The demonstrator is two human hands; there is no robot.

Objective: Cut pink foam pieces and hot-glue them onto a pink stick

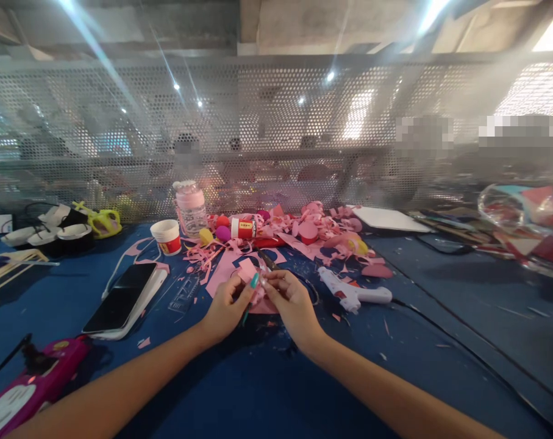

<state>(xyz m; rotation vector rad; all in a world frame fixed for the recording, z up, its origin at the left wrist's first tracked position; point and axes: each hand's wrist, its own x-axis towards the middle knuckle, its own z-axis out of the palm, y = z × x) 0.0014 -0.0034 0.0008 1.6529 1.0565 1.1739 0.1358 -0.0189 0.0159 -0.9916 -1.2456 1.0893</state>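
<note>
Left hand [225,310] and right hand [291,300] close together over the blue table [258,390], both pinching one small pink paper piece [247,269] between the fingertips, just above a bigger pink sheet [225,271]. Hard to tell what shape the piece has; too small and partly hidden by fingers. White glue gun [353,292] just to the right of the right hand, cord running away over the table. Phone [123,297] to the left, a paper cup [166,236] and a pile of pink scraps [317,231] behind. Possible trouble: thin paper easy to tear or crease under a strong pinch. Maybe also a burn from the glue gun tip, if hot, because so near the right wrist. Small piece easy to lose among the scraps if dropped.
</note>
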